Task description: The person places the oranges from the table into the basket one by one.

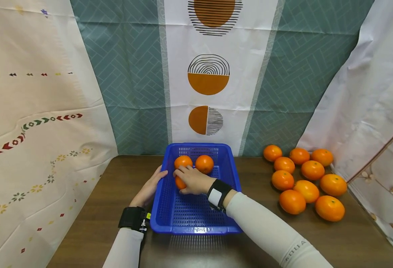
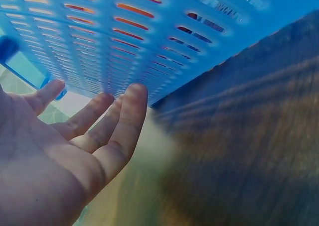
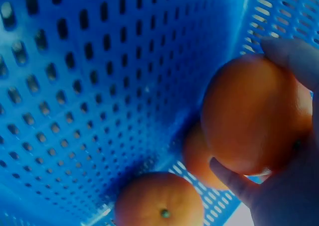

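Note:
A blue perforated plastic basket stands on a dark wooden table. Inside it my right hand grips an orange near the basket's left wall; the right wrist view shows that orange held between thumb and fingers. Two more oranges lie at the basket's far end, and they show below the held one as oranges. My left hand rests with straight fingers against the outside of the basket's left wall; its fingers are spread and hold nothing.
Several loose oranges lie in a cluster on the table to the right of the basket. Patterned cloth hangs behind and on both sides. Bare wood shows left of the basket and along the front edge.

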### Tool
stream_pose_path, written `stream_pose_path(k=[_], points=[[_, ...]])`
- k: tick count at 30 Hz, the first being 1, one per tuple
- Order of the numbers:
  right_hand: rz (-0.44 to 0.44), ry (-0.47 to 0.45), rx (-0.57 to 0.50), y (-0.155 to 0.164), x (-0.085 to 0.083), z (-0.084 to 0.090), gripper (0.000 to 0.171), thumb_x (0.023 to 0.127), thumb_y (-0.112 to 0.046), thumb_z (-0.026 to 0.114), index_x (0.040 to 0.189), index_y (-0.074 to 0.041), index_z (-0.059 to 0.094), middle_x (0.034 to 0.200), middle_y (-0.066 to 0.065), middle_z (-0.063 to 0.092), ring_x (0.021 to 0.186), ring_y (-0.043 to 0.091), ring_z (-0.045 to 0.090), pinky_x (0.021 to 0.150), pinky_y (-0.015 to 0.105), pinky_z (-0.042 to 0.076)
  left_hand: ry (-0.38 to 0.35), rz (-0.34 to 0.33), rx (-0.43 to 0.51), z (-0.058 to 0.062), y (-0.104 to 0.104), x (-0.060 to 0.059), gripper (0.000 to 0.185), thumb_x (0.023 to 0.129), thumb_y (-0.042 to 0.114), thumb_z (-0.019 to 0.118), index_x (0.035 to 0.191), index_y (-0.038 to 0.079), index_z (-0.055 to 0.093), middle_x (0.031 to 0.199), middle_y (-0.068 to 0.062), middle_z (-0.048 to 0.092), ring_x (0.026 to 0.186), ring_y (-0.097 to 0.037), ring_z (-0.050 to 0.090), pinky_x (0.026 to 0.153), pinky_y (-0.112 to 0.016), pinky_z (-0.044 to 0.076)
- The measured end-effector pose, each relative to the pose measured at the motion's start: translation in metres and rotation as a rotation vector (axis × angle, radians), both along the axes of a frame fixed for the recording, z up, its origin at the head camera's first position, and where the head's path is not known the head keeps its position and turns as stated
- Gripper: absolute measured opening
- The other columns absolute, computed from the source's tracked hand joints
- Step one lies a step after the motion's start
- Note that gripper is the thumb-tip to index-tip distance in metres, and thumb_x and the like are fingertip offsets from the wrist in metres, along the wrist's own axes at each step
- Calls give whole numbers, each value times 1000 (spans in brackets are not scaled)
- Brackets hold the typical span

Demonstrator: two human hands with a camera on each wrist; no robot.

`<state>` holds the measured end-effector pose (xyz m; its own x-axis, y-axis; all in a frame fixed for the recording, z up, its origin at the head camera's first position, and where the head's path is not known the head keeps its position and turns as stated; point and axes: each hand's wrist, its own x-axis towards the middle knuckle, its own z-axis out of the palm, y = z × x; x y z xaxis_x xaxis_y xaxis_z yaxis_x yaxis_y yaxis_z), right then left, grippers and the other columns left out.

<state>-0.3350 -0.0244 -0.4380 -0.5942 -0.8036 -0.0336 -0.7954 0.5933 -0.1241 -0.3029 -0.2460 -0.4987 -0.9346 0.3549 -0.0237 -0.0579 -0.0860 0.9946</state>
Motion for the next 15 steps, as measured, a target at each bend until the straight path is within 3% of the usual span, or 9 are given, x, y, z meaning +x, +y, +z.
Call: stream_pose_path(k=[8, 15], points=[[8, -4, 10, -1, 3, -3, 59, 93, -35, 81, 143, -16, 56, 141, 5, 51, 126, 26, 48, 106, 46, 47, -6, 2, -14, 0, 0, 0, 61, 112, 46, 38, 166, 33, 11, 162, -19, 35, 127, -37, 59, 98, -55, 54], [-5, -12, -64, 1, -2, -7, 62, 89, -32, 85, 142, -16, 56, 133, 5, 49, 121, 23, 50, 106, 40, 48, -4, 10, -21, 1, 0, 0, 61, 113, 44, 38, 166, 33, 10, 161, -20, 35, 126, -39, 59, 96, -56, 55]])
